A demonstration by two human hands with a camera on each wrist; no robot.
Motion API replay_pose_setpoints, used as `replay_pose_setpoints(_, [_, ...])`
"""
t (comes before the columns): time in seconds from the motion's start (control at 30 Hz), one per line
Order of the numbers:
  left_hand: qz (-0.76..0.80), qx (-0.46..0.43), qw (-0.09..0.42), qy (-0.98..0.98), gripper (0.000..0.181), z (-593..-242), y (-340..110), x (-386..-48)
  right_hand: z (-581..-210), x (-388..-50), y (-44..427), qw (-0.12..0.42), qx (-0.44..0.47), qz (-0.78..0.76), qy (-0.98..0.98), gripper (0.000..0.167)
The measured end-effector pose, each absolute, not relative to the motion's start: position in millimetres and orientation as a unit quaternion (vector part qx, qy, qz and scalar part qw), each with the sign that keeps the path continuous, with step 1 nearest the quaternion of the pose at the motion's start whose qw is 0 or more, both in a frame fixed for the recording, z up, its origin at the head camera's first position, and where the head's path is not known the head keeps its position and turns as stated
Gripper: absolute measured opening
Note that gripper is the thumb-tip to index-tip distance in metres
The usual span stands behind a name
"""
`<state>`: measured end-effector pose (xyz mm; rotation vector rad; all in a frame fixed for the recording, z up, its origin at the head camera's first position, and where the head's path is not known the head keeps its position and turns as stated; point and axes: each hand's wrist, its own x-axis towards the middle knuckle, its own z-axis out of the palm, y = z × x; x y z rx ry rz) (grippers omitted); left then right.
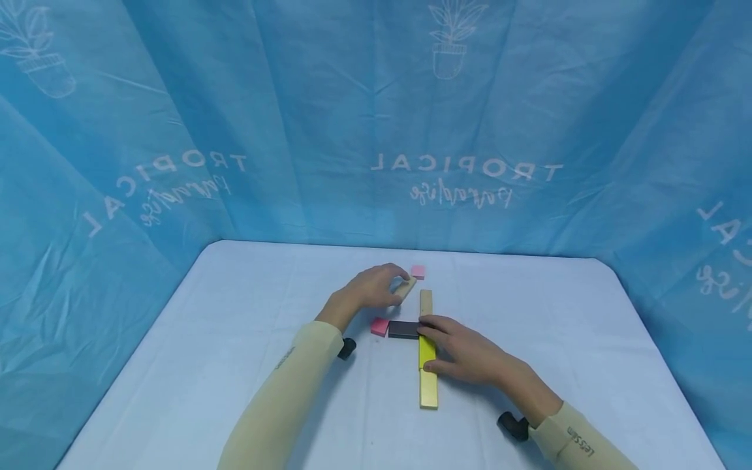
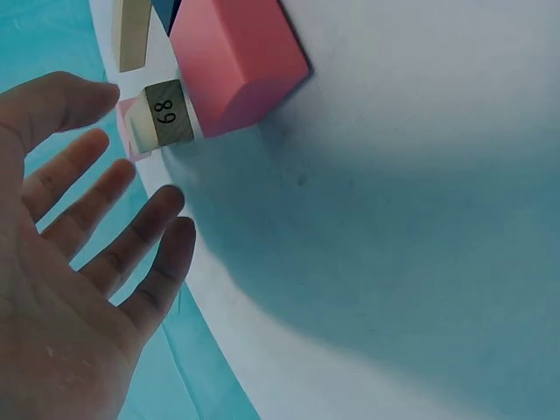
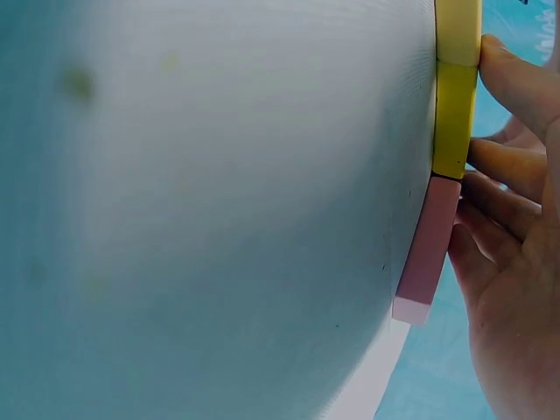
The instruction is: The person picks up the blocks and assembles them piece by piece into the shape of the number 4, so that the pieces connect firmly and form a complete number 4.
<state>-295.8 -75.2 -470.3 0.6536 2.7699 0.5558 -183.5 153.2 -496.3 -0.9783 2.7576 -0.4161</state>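
Note:
In the head view, my left hand (image 1: 375, 286) is around a tilted wooden block (image 1: 407, 287), thumb and fingers on either side. The left wrist view shows that block's numbered end (image 2: 168, 112) just past the spread, loosely bent fingers; contact cannot be told. My right hand (image 1: 467, 349) rests its fingertips on a bright yellow block (image 1: 427, 354), its thumb near the joint with a dull gold block (image 1: 429, 390). A pale block (image 1: 425, 301) continues that row at the far end. A black block (image 1: 403, 329) lies crosswise to the left, beside a red-pink block (image 1: 379, 326).
A small light pink block (image 1: 418, 271) lies farther back on the white tabletop (image 1: 517, 294). Blue printed curtains (image 1: 329, 130) hang behind the table and along both sides. Dark wrist-camera bodies (image 1: 514, 427) hang under both forearms.

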Motion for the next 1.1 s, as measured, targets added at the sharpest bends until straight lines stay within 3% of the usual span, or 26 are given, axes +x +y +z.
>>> replay_pose_setpoints(0.63, [0.165,0.231,0.137,0.949,0.074,-474,-74,-305,-497,-184,150,0.098,-0.335,-0.142,0.926,0.073])
replay_pose_setpoints(1.1, [0.158,0.24,0.146,0.947,0.06,-478,-68,-311,-497,-184,154,0.094,-0.329,-0.141,0.929,0.074])
